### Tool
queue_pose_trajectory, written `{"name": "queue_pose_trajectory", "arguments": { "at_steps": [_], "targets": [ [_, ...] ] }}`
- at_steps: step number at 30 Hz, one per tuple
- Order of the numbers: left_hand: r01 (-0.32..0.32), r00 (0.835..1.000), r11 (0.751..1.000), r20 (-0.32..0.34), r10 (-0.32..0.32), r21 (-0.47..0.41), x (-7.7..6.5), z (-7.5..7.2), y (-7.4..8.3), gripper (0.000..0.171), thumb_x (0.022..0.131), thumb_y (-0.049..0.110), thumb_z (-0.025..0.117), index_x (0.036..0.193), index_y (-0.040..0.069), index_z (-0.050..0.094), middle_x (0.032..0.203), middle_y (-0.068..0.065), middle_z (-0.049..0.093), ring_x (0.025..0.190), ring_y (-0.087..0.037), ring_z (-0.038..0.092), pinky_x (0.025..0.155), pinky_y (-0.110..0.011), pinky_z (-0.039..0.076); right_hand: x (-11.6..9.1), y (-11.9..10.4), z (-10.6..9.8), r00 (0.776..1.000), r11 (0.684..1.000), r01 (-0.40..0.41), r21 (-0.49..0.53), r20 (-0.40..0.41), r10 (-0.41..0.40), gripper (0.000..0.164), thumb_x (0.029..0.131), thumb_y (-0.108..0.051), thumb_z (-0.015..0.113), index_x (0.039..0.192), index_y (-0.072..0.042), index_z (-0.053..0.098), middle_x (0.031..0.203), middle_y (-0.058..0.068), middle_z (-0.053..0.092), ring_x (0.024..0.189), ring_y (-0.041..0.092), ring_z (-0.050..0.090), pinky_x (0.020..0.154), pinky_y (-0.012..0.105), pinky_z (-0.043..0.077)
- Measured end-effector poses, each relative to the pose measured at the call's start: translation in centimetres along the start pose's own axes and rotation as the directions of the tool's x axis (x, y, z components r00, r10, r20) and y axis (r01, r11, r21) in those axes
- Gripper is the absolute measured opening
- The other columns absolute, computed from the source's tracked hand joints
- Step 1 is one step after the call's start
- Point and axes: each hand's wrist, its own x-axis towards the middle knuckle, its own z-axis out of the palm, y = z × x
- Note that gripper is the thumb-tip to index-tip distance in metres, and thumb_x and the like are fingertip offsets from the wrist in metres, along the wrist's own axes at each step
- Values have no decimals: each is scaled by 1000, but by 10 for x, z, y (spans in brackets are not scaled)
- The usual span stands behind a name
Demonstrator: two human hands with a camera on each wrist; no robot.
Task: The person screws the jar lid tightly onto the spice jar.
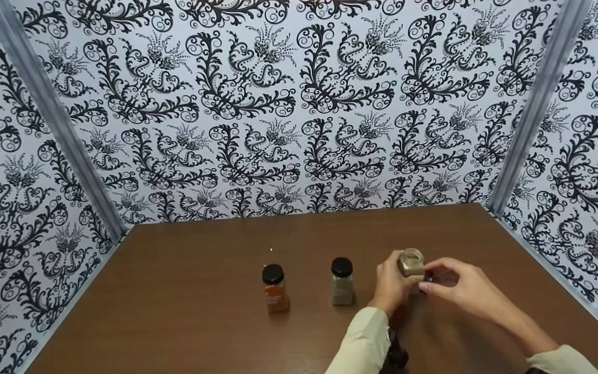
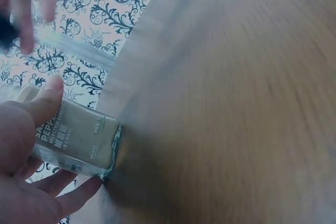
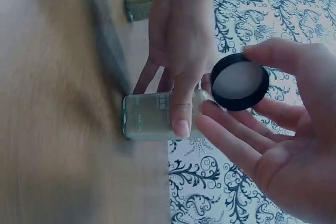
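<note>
My left hand (image 1: pixel 388 284) grips a clear spice jar (image 1: pixel 411 264) whose mouth is uncovered. Pale greenish-tan powder fills it, and white lettering with part of the word "PEPPER" shows on its side in the left wrist view. The thumb lies along one face of the jar (image 2: pixel 81 135), with fingers under the opposite side. Close beside it, my right hand (image 1: pixel 462 285) holds a round black lid (image 3: pixel 216 88) between thumb and fingers, its pale inner side showing in the right wrist view. The lid is apart from the jar's mouth.
Two capped jars stand upright on the brown table (image 1: pixel 190 291): one with orange-red spice (image 1: pixel 276 297), and another with grey-green contents (image 1: pixel 342 288) nearer my left hand. Patterned black-and-white walls (image 1: pixel 299 124) enclose the table behind and at both sides.
</note>
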Motion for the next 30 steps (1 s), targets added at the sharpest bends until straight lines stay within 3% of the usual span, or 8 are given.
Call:
{"name": "queue_pose_trajectory", "arguments": {
  "at_steps": [3, 6, 9, 14, 20, 24, 30],
  "targets": [
    [-19, 1000, 1000, -8, 19, 4, -1, 0, 0, 46, 71, 6, 88, 111, 13, 68, 105, -2, 76, 99, -15, 70, 85, -23, 54, 4, -2, 2, 998, 997, -16, 80, -58, 20, 40, 88, -32, 77, 119, -9, 68, 110, 8, 74, 94, 3, 69, 83, 19, 55],
    [-12, 1000, 1000, -5, 12, -12, -2, -1, 0, 46, 71, 11, 90, 112, 13, 68, 106, -2, 76, 100, -13, 69, 85, -23, 54, 7, -3, 5, 993, 994, 7, 111, -121, 7, 40, 91, -29, 75, 126, -11, 67, 117, 12, 73, 94, -3, 66, 83, 18, 54],
    [14, 1000, 999, 9, -14, -49, -3, -2, 2, 50, 70, 19, 92, 114, 15, 68, 108, 0, 75, 101, -11, 68, 85, -22, 54, 10, -1, 7, 986, 992, 27, 123, -169, -6, 39, 93, -27, 72, 130, -13, 66, 121, 15, 71, 92, -3, 65, 79, 19, 55],
    [61, 998, 995, 28, -58, -85, -3, -2, 3, 52, 70, 23, 91, 116, 18, 67, 113, 1, 74, 104, -10, 68, 87, -22, 54, 14, 5, 11, 971, 993, 8, 121, -239, 21, 36, 93, -30, 72, 125, -15, 69, 113, 14, 74, 87, -2, 66, 75, 19, 54],
    [53, 998, 997, 21, -52, -62, -1, -3, 2, 48, 71, 19, 92, 113, 17, 68, 110, 0, 74, 103, -11, 68, 88, -24, 53, 23, 11, 17, 947, 998, -26, 53, -319, 42, 34, 89, -36, 77, 116, -16, 73, 109, 6, 74, 93, 9, 64, 79, 19, 50],
    [30, 1000, 998, 9, -29, -63, -2, -4, 1, 47, 71, 15, 91, 112, 16, 68, 108, -1, 75, 100, -10, 68, 86, -22, 53, 29, 15, 22, 935, 999, -34, 15, -351, 37, 32, 86, -38, 79, 108, -15, 74, 109, 9, 74, 99, 20, 63, 82, 21, 46],
    [38, 999, 994, 32, -35, -102, -2, -5, 0, 45, 72, 16, 91, 111, 16, 68, 102, 0, 74, 91, -5, 65, 79, -19, 52, 35, 26, 30, 914, 996, 63, -58, -397, -81, 26, 86, -22, 80, 108, -9, 74, 108, 11, 74, 105, 26, 63, 87, 17, 41]
  ]
}}
